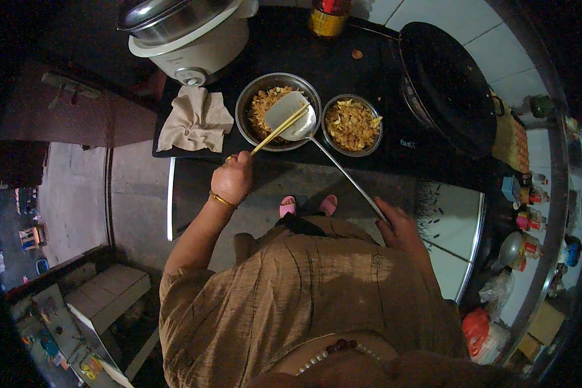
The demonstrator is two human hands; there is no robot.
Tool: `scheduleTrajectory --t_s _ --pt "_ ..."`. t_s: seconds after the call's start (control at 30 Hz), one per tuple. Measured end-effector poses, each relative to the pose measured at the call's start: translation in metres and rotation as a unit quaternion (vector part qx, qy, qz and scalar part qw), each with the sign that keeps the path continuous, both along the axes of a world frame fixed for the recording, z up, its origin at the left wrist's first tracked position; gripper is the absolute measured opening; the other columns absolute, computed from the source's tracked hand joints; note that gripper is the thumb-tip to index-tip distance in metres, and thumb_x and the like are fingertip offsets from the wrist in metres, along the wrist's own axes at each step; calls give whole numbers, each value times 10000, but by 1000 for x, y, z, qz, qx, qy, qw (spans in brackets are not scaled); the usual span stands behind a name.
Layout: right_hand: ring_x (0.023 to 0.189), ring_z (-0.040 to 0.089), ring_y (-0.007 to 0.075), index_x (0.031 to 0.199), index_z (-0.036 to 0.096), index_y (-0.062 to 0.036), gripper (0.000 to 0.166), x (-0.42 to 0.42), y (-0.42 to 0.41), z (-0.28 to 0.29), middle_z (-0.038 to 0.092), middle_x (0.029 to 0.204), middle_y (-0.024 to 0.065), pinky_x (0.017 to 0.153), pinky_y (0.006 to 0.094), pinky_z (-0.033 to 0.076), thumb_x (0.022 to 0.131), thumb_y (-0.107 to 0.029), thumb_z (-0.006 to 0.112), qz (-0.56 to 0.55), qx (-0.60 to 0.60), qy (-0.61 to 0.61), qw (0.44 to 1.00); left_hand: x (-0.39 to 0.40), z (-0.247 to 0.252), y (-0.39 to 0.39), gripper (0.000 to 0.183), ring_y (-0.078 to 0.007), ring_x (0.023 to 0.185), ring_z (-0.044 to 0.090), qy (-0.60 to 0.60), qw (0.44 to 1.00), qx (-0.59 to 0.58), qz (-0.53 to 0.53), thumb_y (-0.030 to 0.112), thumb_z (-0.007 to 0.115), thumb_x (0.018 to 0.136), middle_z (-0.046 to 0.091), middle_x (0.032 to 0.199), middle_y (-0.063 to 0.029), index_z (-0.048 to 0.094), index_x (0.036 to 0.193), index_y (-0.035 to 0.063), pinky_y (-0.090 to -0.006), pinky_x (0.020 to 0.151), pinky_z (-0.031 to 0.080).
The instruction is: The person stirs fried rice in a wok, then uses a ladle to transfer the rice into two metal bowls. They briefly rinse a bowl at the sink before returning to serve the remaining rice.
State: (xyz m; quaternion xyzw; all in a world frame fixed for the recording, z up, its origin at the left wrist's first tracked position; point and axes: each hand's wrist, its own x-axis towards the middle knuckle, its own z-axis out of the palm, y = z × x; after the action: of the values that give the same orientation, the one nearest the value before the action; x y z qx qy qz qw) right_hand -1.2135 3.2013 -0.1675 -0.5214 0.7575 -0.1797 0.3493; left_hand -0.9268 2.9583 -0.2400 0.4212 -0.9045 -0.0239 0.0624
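My left hand (233, 178) grips a pair of yellow chopsticks (275, 134), whose far ends lie across the blade of a metal wok spatula (285, 109). The spatula's long handle (345, 175) runs down to my right hand (400, 222), closed around its end. Beneath the blade, a steel bowl (240, 102) holds fried rice (260, 112); the blade hides part of it. Close to its right stands a smaller metal bowl (328, 145) heaped with more fried rice (351, 123) with bits of egg.
A crumpled beige cloth (194, 121) lies left of the bowls, before a white rice cooker (199, 58). A black wok (448, 92) sits at the right on the dark counter (291, 48). A bottle with a yellow label (328, 23) stands behind. Bottles and jars (528, 220) line the right side.
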Motion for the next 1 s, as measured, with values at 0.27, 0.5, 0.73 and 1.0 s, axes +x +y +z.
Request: scheduleTrajectory --t_s 0.27,0.5,0.73,1.0 --pt "891 562 353 1254 440 -103 503 -4 4 -7 564 1010 215 759 373 448 774 -58 583 22 -18 1 1000 4 -2 -23 99 -325 564 597 -26 997 12 71 157 453 835 574 672 -158 448 831 59 -399 466 485" --pt "896 562 358 1244 452 -109 492 -2 2 -7 566 1009 214 767 373 448 773 -62 586 0 28 17 999 3 -1 -8 85 -311 530 589 -27 999 16 40 148 454 828 575 662 -133 457 808 65 -401 459 487" --pt "887 565 353 1227 470 -103 473 -4 5 -10 569 971 212 759 374 447 770 -67 590 11 -3 18 1000 -3 -5 -17 108 -333 588 597 -29 997 37 58 152 455 824 573 692 -161 436 846 49 -415 484 488" --pt "892 556 350 1235 466 -105 465 -2 7 -8 568 981 210 763 376 440 784 -81 579 -8 17 -5 1000 8 -4 -14 89 -340 585 584 52 996 39 62 114 464 827 548 746 -180 438 863 38 -413 475 487"
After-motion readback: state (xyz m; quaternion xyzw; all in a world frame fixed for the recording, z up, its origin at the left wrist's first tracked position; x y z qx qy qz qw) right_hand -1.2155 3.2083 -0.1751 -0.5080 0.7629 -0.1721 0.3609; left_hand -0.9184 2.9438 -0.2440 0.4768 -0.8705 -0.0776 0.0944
